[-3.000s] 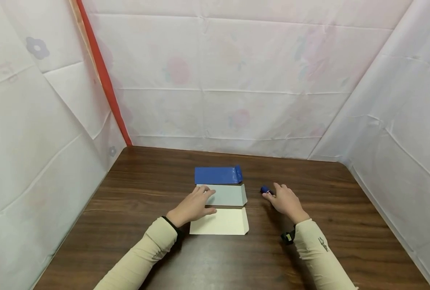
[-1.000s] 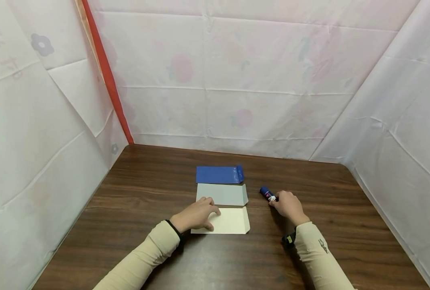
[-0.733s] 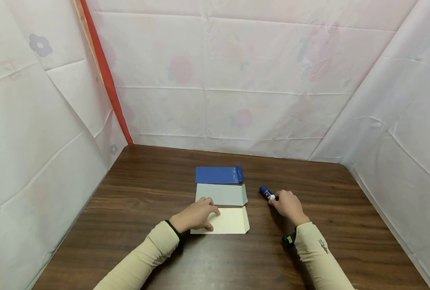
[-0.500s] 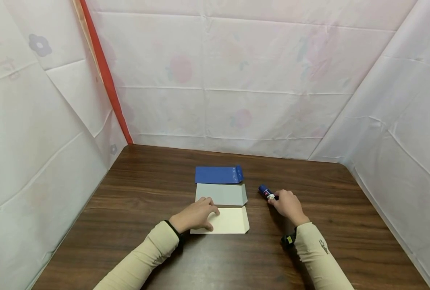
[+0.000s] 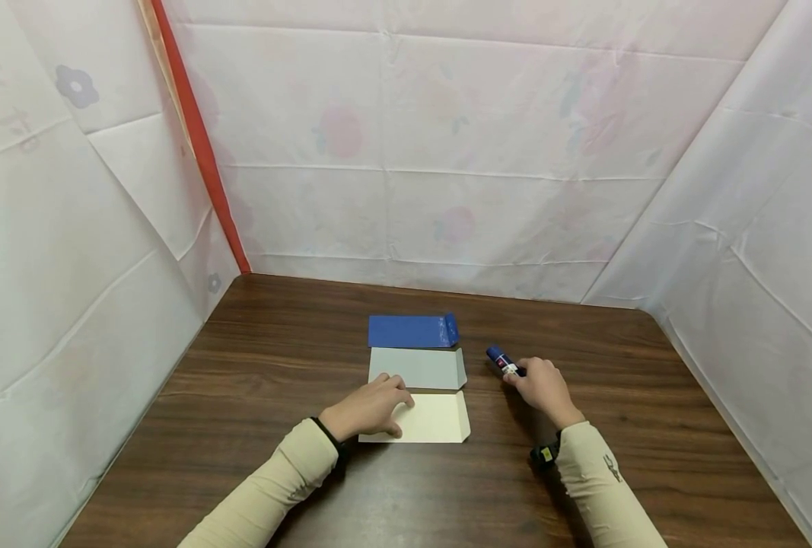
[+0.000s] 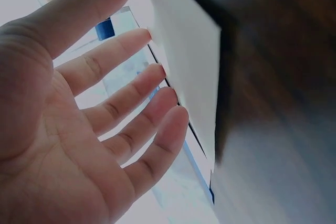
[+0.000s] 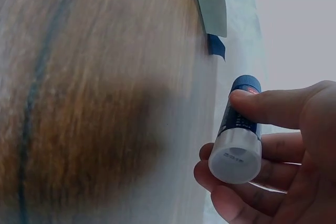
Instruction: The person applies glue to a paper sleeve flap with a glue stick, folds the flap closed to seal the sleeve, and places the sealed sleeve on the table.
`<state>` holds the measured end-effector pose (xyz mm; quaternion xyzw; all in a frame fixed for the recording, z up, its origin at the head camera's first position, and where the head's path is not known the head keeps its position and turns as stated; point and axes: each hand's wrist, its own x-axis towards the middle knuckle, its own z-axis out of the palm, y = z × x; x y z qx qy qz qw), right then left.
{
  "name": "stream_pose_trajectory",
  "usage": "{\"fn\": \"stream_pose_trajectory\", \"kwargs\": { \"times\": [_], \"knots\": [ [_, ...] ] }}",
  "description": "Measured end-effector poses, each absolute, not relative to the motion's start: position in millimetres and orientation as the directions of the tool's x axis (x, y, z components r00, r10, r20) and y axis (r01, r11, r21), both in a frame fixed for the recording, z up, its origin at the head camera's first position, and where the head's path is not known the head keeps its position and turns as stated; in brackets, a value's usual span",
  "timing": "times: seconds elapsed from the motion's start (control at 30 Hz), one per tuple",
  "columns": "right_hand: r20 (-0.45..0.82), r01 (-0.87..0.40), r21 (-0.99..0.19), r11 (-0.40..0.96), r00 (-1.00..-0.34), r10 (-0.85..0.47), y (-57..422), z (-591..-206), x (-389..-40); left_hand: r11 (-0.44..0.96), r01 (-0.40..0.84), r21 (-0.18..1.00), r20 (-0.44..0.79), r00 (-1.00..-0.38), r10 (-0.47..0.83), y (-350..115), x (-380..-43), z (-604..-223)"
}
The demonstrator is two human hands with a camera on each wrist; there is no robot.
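My right hand (image 5: 546, 390) pinches a dark blue glue stick (image 5: 498, 358) between thumb and fingers. In the right wrist view the glue stick (image 7: 242, 116) shows a ribbed blue end and a pale, wide end facing the camera. My left hand (image 5: 370, 407) lies over the left part of a cream envelope (image 5: 440, 420), its fingers spread and slightly bent. The left wrist view shows those fingertips at the cream paper's (image 6: 191, 61) edge, gripping nothing. Beyond it lie a grey envelope (image 5: 422, 369) and a blue envelope (image 5: 406, 331), in a column with flaps to the right.
The wooden table (image 5: 275, 335) is edged by pale printed cloth (image 5: 406, 213) at the back and both sides. A red strip (image 5: 200, 144) runs down the back left corner. Whitish marks (image 5: 444, 330) show near the blue envelope's flap.
My left hand has moved nearer, from between the grey and cream envelopes onto the cream one. My right hand has come slightly nearer; more of the glue stick shows, its tip since drifting left and away.
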<state>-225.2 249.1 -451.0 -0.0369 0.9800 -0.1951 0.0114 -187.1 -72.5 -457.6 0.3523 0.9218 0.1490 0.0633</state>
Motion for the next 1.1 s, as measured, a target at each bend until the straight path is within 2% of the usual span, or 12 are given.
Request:
{"fn": "stream_pose_trajectory", "kwargs": {
  "times": [1.1],
  "knots": [
    [0.089,-0.173,-0.475,0.863,-0.985,-0.148,229,-427,-213,0.704,0.595,0.387,-0.001,-0.763,0.646,-76,-186,-456]
  ]
}}
